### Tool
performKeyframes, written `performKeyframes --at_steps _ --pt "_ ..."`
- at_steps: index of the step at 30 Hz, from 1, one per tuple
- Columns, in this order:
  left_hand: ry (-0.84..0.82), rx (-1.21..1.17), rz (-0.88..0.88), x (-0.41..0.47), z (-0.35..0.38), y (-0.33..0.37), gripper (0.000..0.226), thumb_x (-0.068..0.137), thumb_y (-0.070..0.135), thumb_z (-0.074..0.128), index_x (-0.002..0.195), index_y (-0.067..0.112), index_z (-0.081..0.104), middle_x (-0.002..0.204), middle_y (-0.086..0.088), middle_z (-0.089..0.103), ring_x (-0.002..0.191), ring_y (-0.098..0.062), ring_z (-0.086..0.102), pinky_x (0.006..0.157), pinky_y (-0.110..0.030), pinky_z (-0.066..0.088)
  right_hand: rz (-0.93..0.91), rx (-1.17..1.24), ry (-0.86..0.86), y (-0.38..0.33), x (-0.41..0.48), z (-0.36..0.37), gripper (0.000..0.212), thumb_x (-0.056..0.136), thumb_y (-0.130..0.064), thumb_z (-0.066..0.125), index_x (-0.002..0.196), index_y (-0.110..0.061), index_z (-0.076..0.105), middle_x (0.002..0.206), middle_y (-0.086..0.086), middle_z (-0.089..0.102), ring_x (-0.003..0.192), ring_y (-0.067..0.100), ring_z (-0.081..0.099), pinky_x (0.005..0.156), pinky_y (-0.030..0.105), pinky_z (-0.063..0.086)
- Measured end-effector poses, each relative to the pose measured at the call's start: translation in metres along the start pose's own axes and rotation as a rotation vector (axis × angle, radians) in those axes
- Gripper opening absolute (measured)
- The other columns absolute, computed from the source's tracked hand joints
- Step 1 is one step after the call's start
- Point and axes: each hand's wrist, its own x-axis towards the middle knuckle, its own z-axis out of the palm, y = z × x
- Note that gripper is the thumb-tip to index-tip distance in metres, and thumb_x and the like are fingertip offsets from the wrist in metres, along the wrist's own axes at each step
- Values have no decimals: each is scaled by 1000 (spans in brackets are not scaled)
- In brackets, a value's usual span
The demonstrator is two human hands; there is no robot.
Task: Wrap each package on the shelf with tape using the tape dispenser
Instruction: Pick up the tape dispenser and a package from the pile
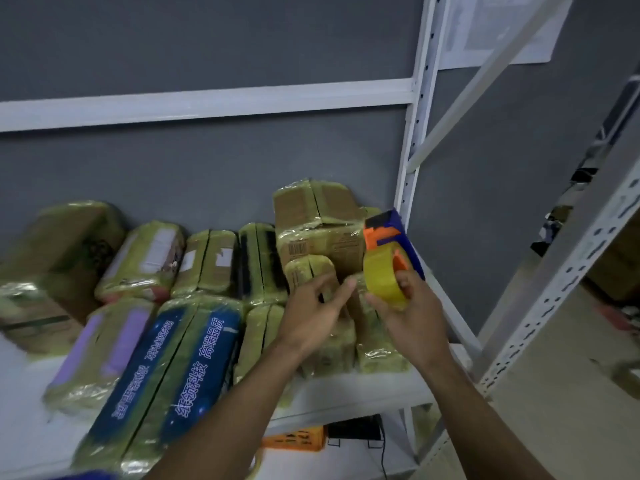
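The right hand (414,308) grips a blue-and-orange plastic tape dispenser (389,249) by its yellow tape roll, above the white metal shelf (346,393). The left hand (311,317) hovers just beside it, fingers loosely spread and pointing towards the roll. Tape-wrapped packages crowd the shelf, among them a dark blue package with white characters (166,375) and a tall brown cardboard box (318,226).

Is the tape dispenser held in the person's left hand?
No: the right hand grips the tape dispenser, and the left hand beside it holds nothing.
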Motion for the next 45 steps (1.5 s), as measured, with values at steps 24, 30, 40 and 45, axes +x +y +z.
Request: performKeyframes --at_steps 24,30,40,45 --pt "422 -466 -48 -238 -400 -144 29 88 18 77 117 22 76 117 5 75 112 -15 69 94 -38 59 -337 306 -319 -279 -153 321 35 101 -59 50 124 -36 61 127 -15 47 119 8 57 100 22 44" --pt "355 -416 -17 -270 -466 -175 35 92 18 72 127 25 71 123 5 72 111 -15 70 92 -31 57 282 630 -973 -320 -174 376 56 86 -60 69 121 -17 75 125 11 73 118 24 68 113 53 45" --pt "344 -487 46 -199 -507 -201 25 102 27 58 123 23 71 117 9 75 112 -7 68 91 -18 52 336 1044 -906 -350 -156 420 45 94 -39 56 123 -8 73 126 18 71 118 31 68 98 42 57" --pt "607 204 -69 -110 -522 -223 38 95 38 67 131 27 64 132 10 62 125 -11 55 100 -23 43 51 526 -488 -354 -97 437 32 89 -47 74 85 -15 76 75 -1 70 69 12 63 71 28 47"
